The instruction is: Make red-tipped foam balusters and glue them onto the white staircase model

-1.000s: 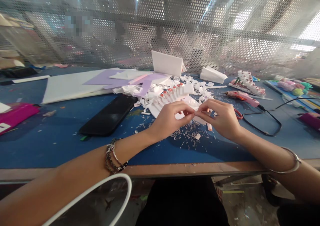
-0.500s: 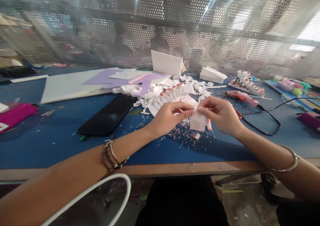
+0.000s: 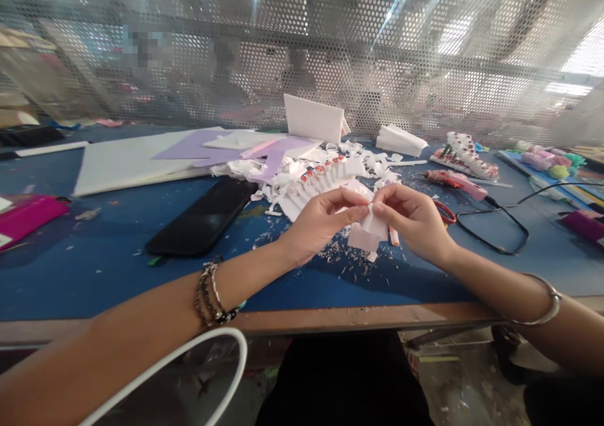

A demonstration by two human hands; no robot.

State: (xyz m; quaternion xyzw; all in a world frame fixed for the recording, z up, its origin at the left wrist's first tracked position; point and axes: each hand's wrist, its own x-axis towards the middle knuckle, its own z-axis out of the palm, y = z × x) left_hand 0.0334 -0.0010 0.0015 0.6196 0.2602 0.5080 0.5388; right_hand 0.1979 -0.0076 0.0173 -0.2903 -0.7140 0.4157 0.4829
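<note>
The thin white sheet [image 3: 375, 224] is recorded as paper-like, matt, slightly translucent and rumpled at its upper end. Loose white scraps [image 3: 236, 169] are seen to be matt, curled and rough-edged. On the bench [image 3: 292, 292], a smooth blue covering is marked by scuffs and specks; its front edge [image 3: 358, 317] is finished in worn, wood-like material. A low gloss is noted on the black slab [image 3: 202, 218]. The pink tool [image 3: 467, 188] is apparently moulded in plastic. The screen [image 3: 330, 29] is made of perforated grey metal. The bangle [image 3: 555, 308] is polished, silvery metal.
</note>
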